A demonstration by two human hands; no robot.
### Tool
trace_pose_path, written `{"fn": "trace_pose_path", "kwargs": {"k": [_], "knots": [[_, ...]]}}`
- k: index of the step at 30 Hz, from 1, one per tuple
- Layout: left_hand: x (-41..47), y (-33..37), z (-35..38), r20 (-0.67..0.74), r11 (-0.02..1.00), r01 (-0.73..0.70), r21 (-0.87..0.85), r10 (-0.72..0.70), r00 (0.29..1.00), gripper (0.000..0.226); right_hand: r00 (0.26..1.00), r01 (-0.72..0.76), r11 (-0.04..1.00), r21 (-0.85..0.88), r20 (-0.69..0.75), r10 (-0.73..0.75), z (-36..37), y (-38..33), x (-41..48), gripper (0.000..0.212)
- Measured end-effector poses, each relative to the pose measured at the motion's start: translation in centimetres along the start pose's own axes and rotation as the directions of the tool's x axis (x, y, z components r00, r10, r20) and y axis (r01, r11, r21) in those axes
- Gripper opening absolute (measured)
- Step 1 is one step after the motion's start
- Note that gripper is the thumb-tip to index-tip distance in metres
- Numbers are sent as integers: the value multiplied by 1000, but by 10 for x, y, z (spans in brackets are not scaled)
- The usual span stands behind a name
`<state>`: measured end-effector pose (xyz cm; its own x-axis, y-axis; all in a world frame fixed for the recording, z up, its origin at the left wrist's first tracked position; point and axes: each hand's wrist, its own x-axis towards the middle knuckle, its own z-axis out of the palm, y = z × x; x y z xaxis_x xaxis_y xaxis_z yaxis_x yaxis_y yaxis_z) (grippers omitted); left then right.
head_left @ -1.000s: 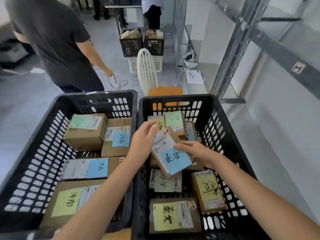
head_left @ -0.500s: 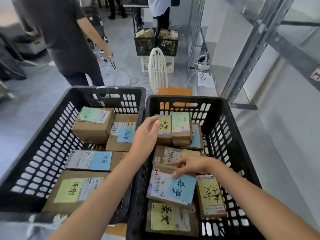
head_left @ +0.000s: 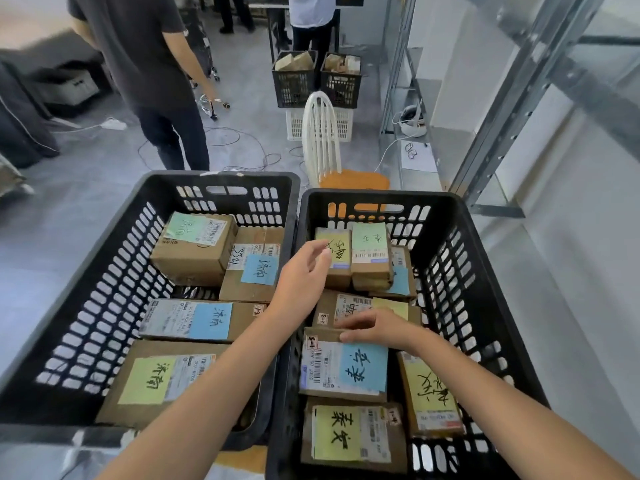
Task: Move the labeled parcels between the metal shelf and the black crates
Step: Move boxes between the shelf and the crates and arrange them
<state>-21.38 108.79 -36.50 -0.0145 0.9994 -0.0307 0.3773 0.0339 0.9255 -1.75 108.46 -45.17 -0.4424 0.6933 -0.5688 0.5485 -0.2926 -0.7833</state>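
Two black crates stand side by side, the left crate [head_left: 86,282] and the right crate [head_left: 485,271], each holding several cardboard parcels with coloured handwritten labels. A blue-labelled parcel [head_left: 346,367] lies flat in the right crate. My right hand [head_left: 377,329] rests on that parcel's far edge with fingers extended. My left hand [head_left: 304,275] hovers over the divide between the crates, fingers relaxed, holding nothing, its fingertips near a yellow-labelled parcel [head_left: 336,251]. The metal shelf [head_left: 512,109] rises at the right.
A white-backed chair with an orange seat [head_left: 332,161] stands just behind the crates. Further back are two more black crates [head_left: 315,77] on a white basket. A person in dark clothes [head_left: 145,71] stands at the left; cables lie on the floor.
The blue-labelled parcel went from held up in both hands to lying flat in the right crate. My left hand let go and drew back; my right hand stays on the parcel.
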Motion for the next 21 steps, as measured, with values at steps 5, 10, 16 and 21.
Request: {"fn": "trace_pose_path", "kwargs": {"k": [5, 10, 16, 21], "knots": [[1, 4, 4, 47, 999, -14, 42, 12, 999, 40, 991, 26, 988, -153, -124, -45, 14, 2, -1, 20], [3, 6, -2, 98, 988, -83, 129, 71, 993, 40, 930, 46, 985, -164, -353, -102, -2, -20, -10, 16], [-3, 6, -8, 237, 925, -239, 296, 171, 956, 42, 823, 22, 939, -342, -528, -211, -28, -56, -45, 34], [-7, 28, -8, 386, 852, -393, 347, 252, 887, 46, 769, -30, 889, -458, -578, -272, -26, -79, -97, 45]]}}
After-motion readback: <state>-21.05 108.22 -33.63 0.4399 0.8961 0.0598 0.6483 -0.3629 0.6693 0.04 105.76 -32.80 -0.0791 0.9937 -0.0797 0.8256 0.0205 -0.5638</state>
